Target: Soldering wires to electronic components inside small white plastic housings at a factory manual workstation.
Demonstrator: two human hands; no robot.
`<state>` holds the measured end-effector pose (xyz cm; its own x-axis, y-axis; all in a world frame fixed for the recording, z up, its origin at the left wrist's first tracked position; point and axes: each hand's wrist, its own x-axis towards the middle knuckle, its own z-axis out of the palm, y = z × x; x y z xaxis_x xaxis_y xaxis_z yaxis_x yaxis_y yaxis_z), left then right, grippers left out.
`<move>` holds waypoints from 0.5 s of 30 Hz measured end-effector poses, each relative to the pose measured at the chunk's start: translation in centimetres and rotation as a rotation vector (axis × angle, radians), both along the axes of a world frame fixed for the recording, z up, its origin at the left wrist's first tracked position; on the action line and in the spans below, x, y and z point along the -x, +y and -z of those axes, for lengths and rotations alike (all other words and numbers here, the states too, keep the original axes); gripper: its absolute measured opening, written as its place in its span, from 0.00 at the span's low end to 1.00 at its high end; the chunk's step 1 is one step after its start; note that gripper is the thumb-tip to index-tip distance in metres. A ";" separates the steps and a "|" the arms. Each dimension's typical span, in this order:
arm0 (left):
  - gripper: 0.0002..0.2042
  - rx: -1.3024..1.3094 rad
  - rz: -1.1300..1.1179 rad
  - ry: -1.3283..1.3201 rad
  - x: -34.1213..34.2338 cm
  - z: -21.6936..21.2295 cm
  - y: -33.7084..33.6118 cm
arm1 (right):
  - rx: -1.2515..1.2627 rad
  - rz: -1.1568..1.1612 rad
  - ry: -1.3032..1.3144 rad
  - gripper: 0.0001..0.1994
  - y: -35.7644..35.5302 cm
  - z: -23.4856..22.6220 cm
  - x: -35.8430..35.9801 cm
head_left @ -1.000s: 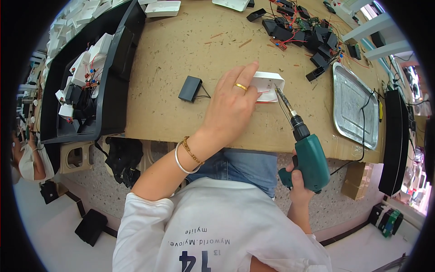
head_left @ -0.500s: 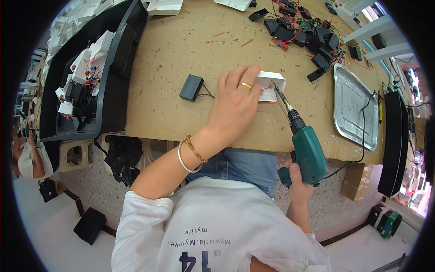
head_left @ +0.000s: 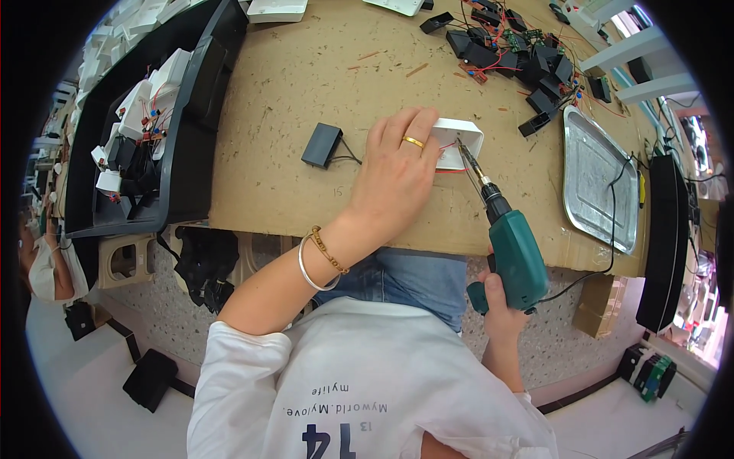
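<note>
A white plastic housing [head_left: 468,136] lies on the table with its hollow side up, a red wire along its near edge. My left hand [head_left: 399,164] is closed over the left part of the housing and hides it. In my right hand [head_left: 502,306] is a green pistol-shaped soldering gun [head_left: 518,256], gripped by its handle. Its thin metal tip reaches into the housing; whether it touches anything there is too small to tell. Left of my left hand sits a black box [head_left: 322,145], its dark leads running under that hand.
A black bin [head_left: 200,130] with white housings and wired parts stands at the left. Black boxes, wires and circuit boards [head_left: 527,65] form a heap at the far right. Near the right edge, a metal tray [head_left: 600,183] has a black cord [head_left: 612,229] across it.
The soldering gun has shifted slightly left, its tip still inside the housing. My left hand keeps its hold.
</note>
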<state>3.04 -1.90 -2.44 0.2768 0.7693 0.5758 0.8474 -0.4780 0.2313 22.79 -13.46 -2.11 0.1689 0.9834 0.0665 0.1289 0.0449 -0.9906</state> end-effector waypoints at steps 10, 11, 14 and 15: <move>0.08 -0.009 0.005 -0.014 0.0 0.0 0.0 | 0.008 -0.108 -0.123 0.19 -0.2 0.4 -0.9; 0.08 -0.003 0.005 -0.014 0.0 0.0 0.0 | 0.011 -0.112 -0.128 0.19 -0.3 0.5 -1.0; 0.08 -0.005 0.009 -0.015 0.0 0.0 -0.1 | 0.002 -0.112 -0.119 0.18 -0.2 0.4 -0.9; 0.08 -0.005 0.009 -0.016 0.0 0.0 -0.1 | -0.011 -0.109 -0.104 0.18 -0.1 0.3 -0.8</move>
<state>3.06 -1.96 -2.48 0.2741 0.7640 0.5840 0.8392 -0.4867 0.2428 23.63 -13.59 -2.39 0.0530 0.9946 0.0888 0.2247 0.0747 -0.9715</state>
